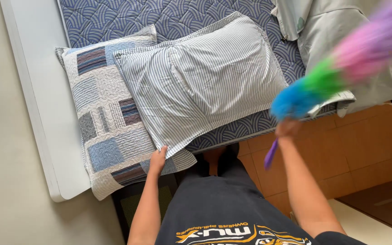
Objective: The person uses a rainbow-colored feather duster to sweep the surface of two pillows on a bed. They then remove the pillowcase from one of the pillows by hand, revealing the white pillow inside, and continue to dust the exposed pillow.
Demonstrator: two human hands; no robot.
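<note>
The left hand [158,159], fingers loosely curled, touches the lower corner of the striped pillow [200,77] at frame centre, which overlaps a patchwork pillow [100,127] to its left. The right hand [287,129] grips the purple handle of a rainbow feather duster [341,72], blurred toward the upper right above the quilted mattress [178,18].

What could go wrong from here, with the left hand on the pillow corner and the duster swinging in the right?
1. The striped pillow overhangs the mattress edge; the left hand tugging its corner could slide it onto the floor.
2. The duster in the right hand is motion-blurred; a fast sweep may scatter dust onto the grey bedding.
3. The patchwork pillow underneath could shift too.
</note>
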